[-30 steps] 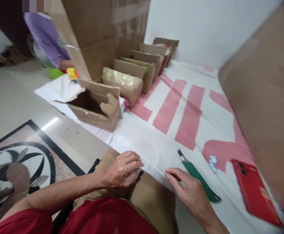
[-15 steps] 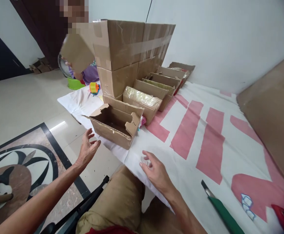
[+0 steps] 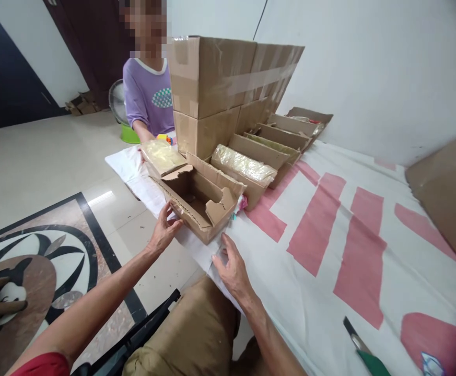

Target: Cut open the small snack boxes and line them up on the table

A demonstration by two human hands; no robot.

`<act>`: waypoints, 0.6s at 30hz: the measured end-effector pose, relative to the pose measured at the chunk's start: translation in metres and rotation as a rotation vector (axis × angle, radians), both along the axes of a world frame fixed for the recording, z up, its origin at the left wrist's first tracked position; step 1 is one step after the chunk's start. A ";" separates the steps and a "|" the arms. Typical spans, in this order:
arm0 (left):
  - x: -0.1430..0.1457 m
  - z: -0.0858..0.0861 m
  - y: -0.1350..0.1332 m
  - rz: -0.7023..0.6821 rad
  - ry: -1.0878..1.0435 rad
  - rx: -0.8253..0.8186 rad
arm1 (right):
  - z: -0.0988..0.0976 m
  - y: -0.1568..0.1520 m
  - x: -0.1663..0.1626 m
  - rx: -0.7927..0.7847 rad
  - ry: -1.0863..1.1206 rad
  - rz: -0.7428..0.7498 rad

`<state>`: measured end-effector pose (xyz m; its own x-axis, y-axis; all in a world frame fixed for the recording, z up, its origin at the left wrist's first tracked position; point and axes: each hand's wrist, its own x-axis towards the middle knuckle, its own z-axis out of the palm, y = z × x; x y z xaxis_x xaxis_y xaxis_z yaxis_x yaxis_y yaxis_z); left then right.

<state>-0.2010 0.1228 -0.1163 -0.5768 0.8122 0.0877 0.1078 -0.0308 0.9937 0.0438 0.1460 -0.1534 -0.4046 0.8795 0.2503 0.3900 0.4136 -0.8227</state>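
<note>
Operator: Run through it from the biggest down. What's in front?
Spotter: The tabletop (image 3: 298,292), under a white cloth with pink shapes, fills most of the space ahead of you. On it you face large taped cartons (image 3: 225,78), stacked two high, and on their right side a row of smaller boxes (image 3: 261,146).
Operator: And the nearest one?
Spotter: Your open box (image 3: 194,223) sits by the tabletop's near edge, its mouth upward and its torn flaps standing at the ends. At its left end a co-worker (image 3: 149,102) in a purple top holds a shiny wrapped packet (image 3: 161,155).
Operator: Where is the box relative to each hand?
Spotter: It lies just ahead of your left hand (image 3: 164,230), whose parted fingers reach its long near wall; you hold nothing there, and I can't tell whether the fingertips touch. Your right hand (image 3: 231,266) is half open and grasps nothing, just short of the box's near right corner.
Operator: Anything smaller?
Spotter: A green-handled knife (image 3: 364,357) lies to your right, well apart from the box and partly out of view.
</note>
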 end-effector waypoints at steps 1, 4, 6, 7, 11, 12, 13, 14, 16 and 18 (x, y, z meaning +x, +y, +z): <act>-0.003 -0.001 -0.005 0.000 0.004 -0.022 | -0.001 -0.002 0.005 0.010 0.007 0.001; -0.019 0.000 -0.023 0.046 0.081 -0.092 | 0.001 -0.014 0.017 0.081 0.030 -0.023; -0.036 0.006 -0.032 0.117 0.133 -0.109 | 0.007 -0.026 0.020 0.129 0.043 -0.031; -0.046 0.010 -0.033 0.157 0.155 -0.108 | 0.011 -0.032 0.019 0.151 0.049 -0.022; -0.091 0.037 -0.012 0.264 0.262 -0.077 | 0.021 -0.053 0.001 0.239 0.036 0.088; -0.103 0.045 0.000 0.268 0.284 -0.073 | 0.021 -0.055 -0.005 0.263 0.022 0.117; -0.114 0.054 0.015 0.270 0.297 -0.061 | 0.020 -0.056 -0.011 0.284 0.005 0.138; -0.125 0.063 0.031 0.274 0.310 -0.052 | 0.019 -0.055 -0.016 0.300 -0.011 0.149; -0.148 0.079 0.066 0.296 0.337 -0.033 | 0.015 -0.052 -0.022 0.323 -0.030 0.143; -0.170 0.091 0.101 0.306 0.372 -0.020 | 0.011 -0.049 -0.024 0.331 -0.028 0.125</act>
<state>-0.3710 0.2238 -0.0253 -0.7222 0.6134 0.3197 0.4572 0.0764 0.8861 0.0199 0.0966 -0.1427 -0.5146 0.6959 0.5010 0.3397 0.7019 -0.6260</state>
